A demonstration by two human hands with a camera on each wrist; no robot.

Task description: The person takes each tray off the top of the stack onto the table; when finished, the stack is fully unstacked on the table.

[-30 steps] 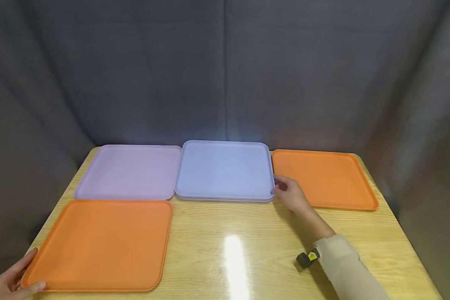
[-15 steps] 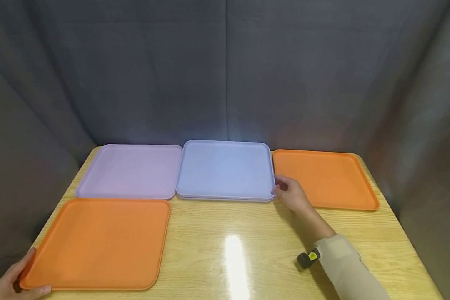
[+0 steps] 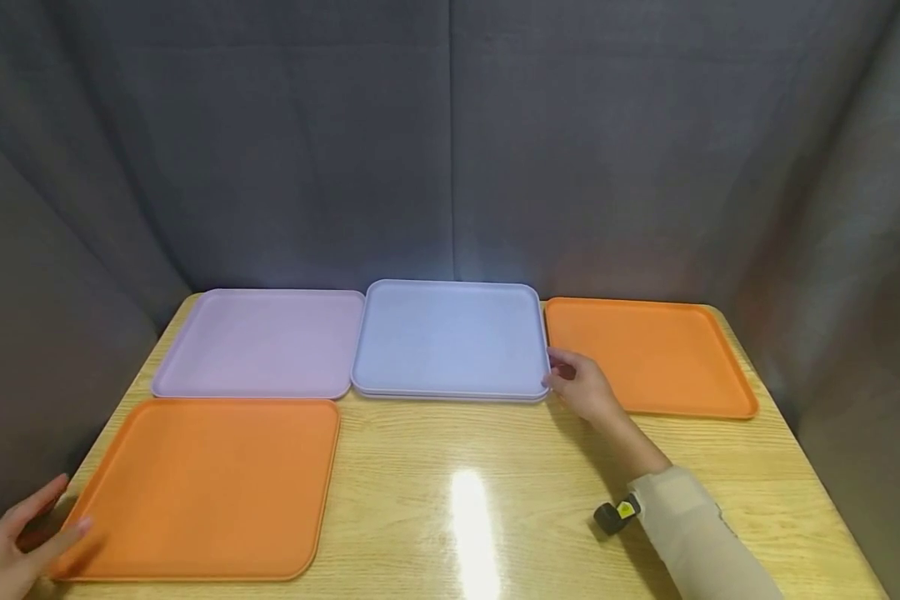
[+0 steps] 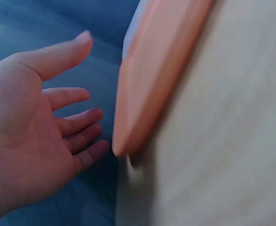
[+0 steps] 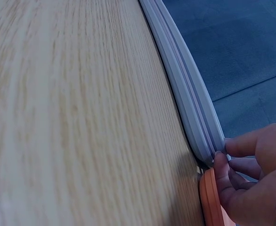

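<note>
My left hand [image 3: 15, 542] hovers open off the near left corner of a large orange tray [image 3: 202, 483], fingers spread and just clear of its rim. The left wrist view shows the open palm [image 4: 39, 127] beside that tray's corner [image 4: 161, 70]. My right hand [image 3: 581, 387] is at the near right corner of a pale blue tray [image 3: 450, 337], which lies on top of another tray. In the right wrist view the thumb and fingers [image 5: 251, 179] pinch the stacked rims [image 5: 190, 94].
A lilac tray [image 3: 262, 342] lies at the back left and a second orange tray [image 3: 645, 354] at the back right, right beside my right hand. All rest on a wooden table [image 3: 465, 467] with a grey curtain behind and around it.
My left hand has let go of the near orange tray's corner and drawn back a little, fingers opening. The right hand has stayed at the blue tray's corner.
</note>
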